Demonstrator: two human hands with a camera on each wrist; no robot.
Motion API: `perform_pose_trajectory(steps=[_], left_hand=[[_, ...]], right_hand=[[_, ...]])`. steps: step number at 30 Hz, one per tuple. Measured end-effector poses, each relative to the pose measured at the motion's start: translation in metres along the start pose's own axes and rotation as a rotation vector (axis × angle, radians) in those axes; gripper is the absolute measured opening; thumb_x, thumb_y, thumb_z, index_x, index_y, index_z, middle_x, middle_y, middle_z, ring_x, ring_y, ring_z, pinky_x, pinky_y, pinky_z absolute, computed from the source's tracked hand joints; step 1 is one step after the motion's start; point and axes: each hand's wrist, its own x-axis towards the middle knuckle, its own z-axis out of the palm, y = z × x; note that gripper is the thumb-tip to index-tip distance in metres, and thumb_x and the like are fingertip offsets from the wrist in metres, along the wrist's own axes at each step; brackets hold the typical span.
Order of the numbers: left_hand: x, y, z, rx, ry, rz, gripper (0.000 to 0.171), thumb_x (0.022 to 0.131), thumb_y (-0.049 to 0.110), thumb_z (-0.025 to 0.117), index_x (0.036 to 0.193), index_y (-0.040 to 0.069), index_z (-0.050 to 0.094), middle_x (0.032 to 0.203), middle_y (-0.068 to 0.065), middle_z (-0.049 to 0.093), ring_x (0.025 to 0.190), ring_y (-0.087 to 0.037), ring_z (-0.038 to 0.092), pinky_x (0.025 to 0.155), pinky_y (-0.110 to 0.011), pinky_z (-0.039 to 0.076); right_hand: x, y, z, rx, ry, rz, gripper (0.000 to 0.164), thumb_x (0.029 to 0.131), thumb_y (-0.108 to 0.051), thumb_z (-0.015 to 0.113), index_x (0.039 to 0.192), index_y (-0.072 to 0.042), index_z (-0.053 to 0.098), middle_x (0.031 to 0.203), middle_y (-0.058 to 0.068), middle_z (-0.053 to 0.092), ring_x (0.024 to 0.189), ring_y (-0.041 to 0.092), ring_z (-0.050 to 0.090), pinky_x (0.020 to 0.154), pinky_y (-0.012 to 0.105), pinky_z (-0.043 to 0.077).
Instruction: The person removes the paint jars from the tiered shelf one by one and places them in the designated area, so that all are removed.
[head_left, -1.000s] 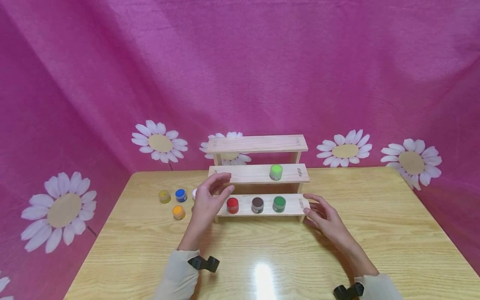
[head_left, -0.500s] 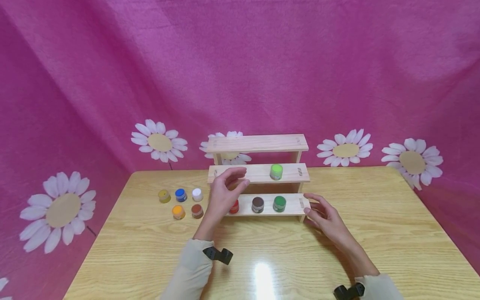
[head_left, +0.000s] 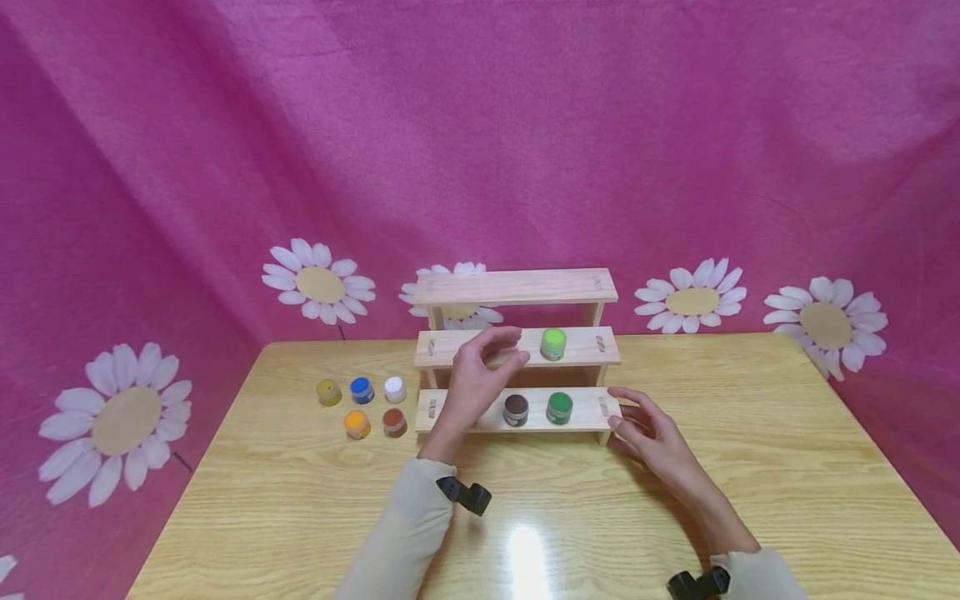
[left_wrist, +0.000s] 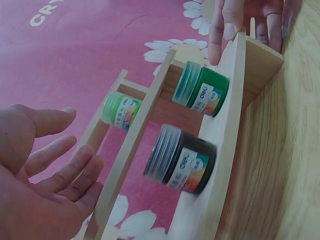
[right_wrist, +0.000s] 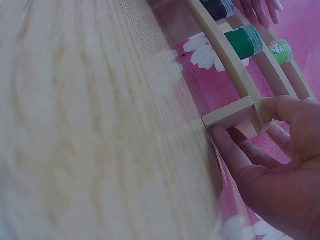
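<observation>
A three-tier wooden display rack stands on the table. My left hand hovers over its lower tiers, its fingers spread and holding nothing; in the left wrist view the palm is bare. Just right of those fingers, a light green paint jar sits on the middle tier. On the bottom tier stand a dark brown paint jar and a green paint jar. The red jar is hidden behind my left hand. My right hand grips the right end of the bottom tier, thumb and fingers around its corner.
Left of the rack, on the table, are several more paint jars: ochre, blue, white, orange and reddish brown. A pink flowered cloth hangs behind.
My left hand has moved right along the rack, from its left end toward the light green jar, uncovering the white and reddish-brown jars and covering the red one. My right hand stays put.
</observation>
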Motion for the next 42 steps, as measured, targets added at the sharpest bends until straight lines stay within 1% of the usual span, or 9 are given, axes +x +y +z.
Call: perform_pose_trajectory(steps=[7,11,14,18,22,26,31,35,42], left_hand=[[0.010,-0.001,0.015,0.064,-0.016,0.017,0.038,0.091,0.010,0.078,0.127,0.000,0.068,0.125,-0.011,0.070,0.120,-0.024,0.063,0.107,-0.035,0.049],[0.013,0.000,0.022,0.114,-0.026,0.013,0.039,0.090,0.009,0.079,0.126,0.001,0.068,0.125,-0.013,0.070,0.119,-0.027,0.063,0.107,-0.036,0.050],[0.016,0.001,0.028,0.187,-0.027,0.010,0.039,0.090,0.010,0.080,0.126,0.002,0.069,0.122,-0.012,0.071,0.117,-0.026,0.064,0.106,-0.035,0.050],[0.019,0.002,0.036,0.281,-0.022,-0.007,0.040,0.090,0.015,0.080,0.128,0.006,0.069,0.120,-0.006,0.071,0.114,-0.021,0.064,0.103,-0.029,0.052],[0.020,0.002,0.042,0.318,0.002,-0.022,0.040,0.090,0.017,0.082,0.127,0.009,0.070,0.119,-0.004,0.072,0.110,-0.019,0.064,0.100,-0.028,0.053],[0.020,0.001,0.043,0.318,0.020,-0.028,0.038,0.090,0.018,0.081,0.126,0.010,0.071,0.118,-0.002,0.072,0.109,-0.017,0.064,0.100,-0.029,0.053],[0.020,0.000,0.040,0.282,0.030,-0.023,0.037,0.091,0.016,0.081,0.126,0.008,0.071,0.117,-0.003,0.072,0.109,-0.018,0.065,0.099,-0.028,0.054],[0.018,0.000,0.033,0.238,0.051,-0.002,0.037,0.089,0.013,0.081,0.124,0.006,0.071,0.115,-0.005,0.073,0.108,-0.019,0.067,0.099,-0.029,0.054],[0.009,-0.001,0.016,0.167,0.061,0.030,0.035,0.089,0.011,0.081,0.122,0.006,0.072,0.115,-0.007,0.073,0.106,-0.022,0.069,0.095,-0.033,0.057]], right_hand=[[-0.001,0.000,0.001,-0.008,-0.001,0.007,0.053,0.105,-0.017,0.061,0.152,-0.004,0.042,0.143,0.033,0.048,0.112,0.005,0.062,0.093,0.033,0.059],[-0.001,-0.001,0.001,-0.007,-0.004,0.010,0.053,0.105,-0.018,0.061,0.152,-0.004,0.041,0.143,0.033,0.048,0.112,0.005,0.062,0.093,0.033,0.058],[-0.001,-0.001,0.001,-0.006,-0.002,0.009,0.054,0.105,-0.019,0.061,0.153,-0.004,0.041,0.142,0.033,0.049,0.112,0.005,0.062,0.094,0.033,0.058],[-0.001,0.000,0.001,0.005,0.001,0.007,0.053,0.105,-0.017,0.061,0.152,-0.003,0.041,0.142,0.034,0.048,0.112,0.005,0.062,0.093,0.033,0.058],[-0.001,0.000,0.001,0.001,0.004,0.010,0.052,0.105,-0.016,0.061,0.152,-0.004,0.042,0.142,0.034,0.048,0.111,0.005,0.063,0.092,0.034,0.059],[-0.001,0.000,0.001,-0.003,0.006,0.012,0.052,0.105,-0.016,0.061,0.152,-0.004,0.041,0.142,0.033,0.049,0.110,0.005,0.063,0.092,0.034,0.059],[-0.001,-0.002,0.001,0.018,0.000,0.001,0.051,0.106,-0.014,0.059,0.151,-0.001,0.040,0.140,0.035,0.048,0.109,0.006,0.063,0.091,0.034,0.059],[0.000,-0.002,0.002,0.023,-0.009,-0.010,0.051,0.106,-0.013,0.058,0.151,0.001,0.039,0.139,0.036,0.047,0.109,0.005,0.063,0.091,0.033,0.059],[0.000,-0.002,0.000,0.021,0.000,-0.004,0.051,0.106,-0.013,0.059,0.151,0.000,0.040,0.139,0.034,0.047,0.109,0.006,0.063,0.091,0.034,0.059]])
